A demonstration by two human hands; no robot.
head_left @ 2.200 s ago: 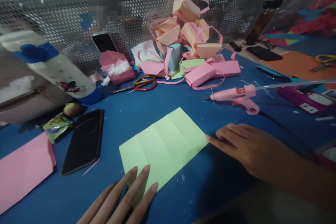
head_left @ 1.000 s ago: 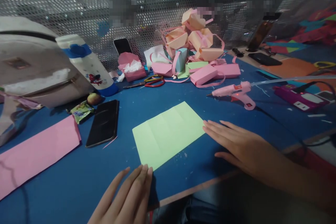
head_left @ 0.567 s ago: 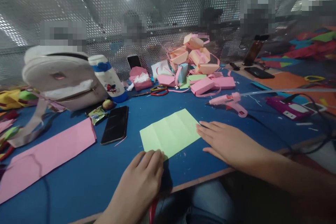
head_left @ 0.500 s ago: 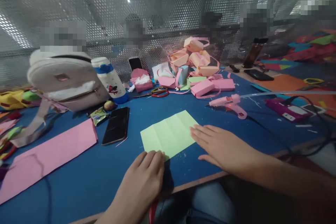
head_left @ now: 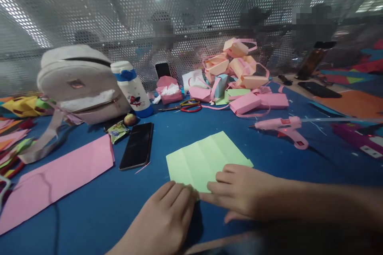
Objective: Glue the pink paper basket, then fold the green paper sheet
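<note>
A creased light-green paper sheet lies flat on the blue table in front of me. My left hand rests knuckles-up at the sheet's near corner, fingers curled onto its edge. My right hand lies over the sheet's near right edge, its fingertips pointing left and almost meeting the left hand. Whether either hand pinches the paper is hidden by the fingers.
A black phone and a long pink sheet lie to the left. A pink glue gun sits at the right. Behind are scissors, a pile of paper boxes, a bottle and a grey bag.
My right hand has slid left from the sheet's right corner onto its near edge, toward the left hand. The left hand's fingers have curled at the near corner. The view has lifted.
</note>
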